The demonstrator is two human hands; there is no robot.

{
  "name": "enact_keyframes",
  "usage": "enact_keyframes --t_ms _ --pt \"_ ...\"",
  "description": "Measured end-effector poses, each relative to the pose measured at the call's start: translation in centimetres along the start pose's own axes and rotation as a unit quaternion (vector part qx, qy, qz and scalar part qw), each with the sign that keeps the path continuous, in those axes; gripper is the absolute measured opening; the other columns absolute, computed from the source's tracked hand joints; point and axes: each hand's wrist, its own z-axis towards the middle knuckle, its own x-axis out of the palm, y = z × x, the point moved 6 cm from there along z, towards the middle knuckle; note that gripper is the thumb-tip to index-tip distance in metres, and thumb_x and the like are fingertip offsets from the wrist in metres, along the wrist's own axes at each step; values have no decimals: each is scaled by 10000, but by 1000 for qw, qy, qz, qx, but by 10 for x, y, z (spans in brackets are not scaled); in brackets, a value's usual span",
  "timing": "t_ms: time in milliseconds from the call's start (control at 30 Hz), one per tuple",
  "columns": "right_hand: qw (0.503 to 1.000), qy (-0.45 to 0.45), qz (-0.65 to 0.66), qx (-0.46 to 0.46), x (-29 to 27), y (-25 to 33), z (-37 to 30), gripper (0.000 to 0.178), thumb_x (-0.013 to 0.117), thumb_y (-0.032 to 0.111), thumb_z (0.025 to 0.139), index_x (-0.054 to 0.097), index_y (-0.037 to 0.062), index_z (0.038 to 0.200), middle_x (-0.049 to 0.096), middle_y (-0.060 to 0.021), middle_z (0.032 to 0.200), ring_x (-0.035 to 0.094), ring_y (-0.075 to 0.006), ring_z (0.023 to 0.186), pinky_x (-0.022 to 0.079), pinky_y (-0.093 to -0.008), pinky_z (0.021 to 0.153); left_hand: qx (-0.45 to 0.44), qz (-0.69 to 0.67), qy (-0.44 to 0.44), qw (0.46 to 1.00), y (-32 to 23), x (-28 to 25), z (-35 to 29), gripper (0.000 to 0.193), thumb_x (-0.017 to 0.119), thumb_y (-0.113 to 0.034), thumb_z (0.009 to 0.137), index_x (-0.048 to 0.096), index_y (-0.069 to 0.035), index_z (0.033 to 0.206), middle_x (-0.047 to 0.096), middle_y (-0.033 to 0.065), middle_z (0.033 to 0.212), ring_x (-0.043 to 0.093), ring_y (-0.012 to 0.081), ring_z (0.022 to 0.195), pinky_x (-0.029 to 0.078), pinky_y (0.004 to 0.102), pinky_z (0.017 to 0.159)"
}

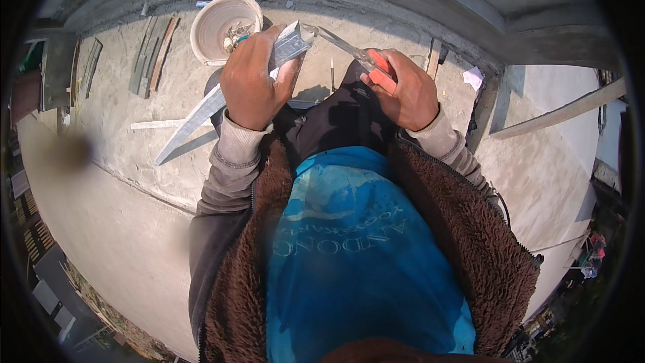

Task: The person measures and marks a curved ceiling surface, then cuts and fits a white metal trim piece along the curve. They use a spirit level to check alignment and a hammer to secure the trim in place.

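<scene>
My left hand (252,84) is wrapped around a long grey metal channel (191,128), whose bent, folded end sticks up past my fingers. The other end of the channel slants down to the left, over the concrete. In my right hand (410,91) is a pair of metal snips (349,46) with orange-red handles, my fingers closed round the grips. The snips' blades point left and reach the channel's upper end. Whether the blades bite on the metal I cannot tell. My dark-trousered knees lie below both hands.
A pale bucket (202,33) with scraps inside stands beyond my left hand. Several strips (144,60) lie at the far left, with a pale strip (154,124) nearer. A thin pointed tool (332,75) rests between my knees. Crumpled paper (473,78) and a long plank (557,113) are at right.
</scene>
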Motion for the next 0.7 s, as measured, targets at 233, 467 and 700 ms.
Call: enact_keyframes --t_ms 233,467,700 --pt "995 79 -56 -20 -15 -2 18 334 761 297 843 636 75 1059 679 -144 885 661 -391 805 515 -440 665 10 -14 -6 1000 7 10 -4 397 737 -118 761 650 -20 1135 676 139 970 649 319 847 519 387 754" --pt "984 140 -107 -17 -20 -8 30 276 722 313 855 671 105 1029 699 -123 894 672 -367 831 522 -453 657 -8 -13 15 1000 4 15 -6 429 712 -44 746 654 -30 1170 682 174 1007 672 358 902 536 401 780" --pt "996 74 38 -5 28 -26 8 252 695 323 886 667 93 984 641 -131 773 644 -383 746 503 -452 617 -11 -37 23 999 6 19 -4 395 709 -118 781 641 -14 1156 679 148 1002 649 336 877 518 398 779"
